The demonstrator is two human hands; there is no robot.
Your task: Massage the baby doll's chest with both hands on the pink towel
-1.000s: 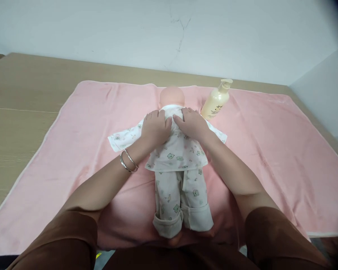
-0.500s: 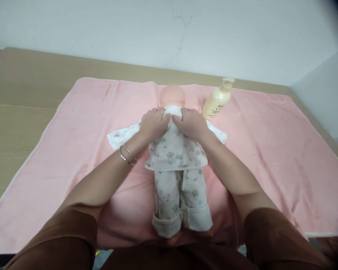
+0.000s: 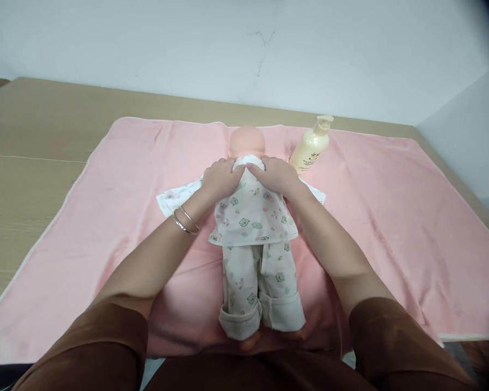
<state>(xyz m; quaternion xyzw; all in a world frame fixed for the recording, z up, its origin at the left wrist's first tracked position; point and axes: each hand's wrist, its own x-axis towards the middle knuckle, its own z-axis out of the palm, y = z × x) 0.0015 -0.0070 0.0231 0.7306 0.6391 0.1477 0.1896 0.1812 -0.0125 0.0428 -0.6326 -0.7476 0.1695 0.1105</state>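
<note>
Most of the worktop is covered by a pink blanket, on which a doll in printed top and trousers is laid, its long axis run from feet at the near edge straight away to the head, with a pump bottle placed near the right sleeve. Its upper back is covered by the left hand and right hand, neither set clearly nearer. The doll is contacted directly beneath the fingers, which are bunched over the shoulders, thumbs angled inward; whether cloth is pinched cannot be told.
</note>
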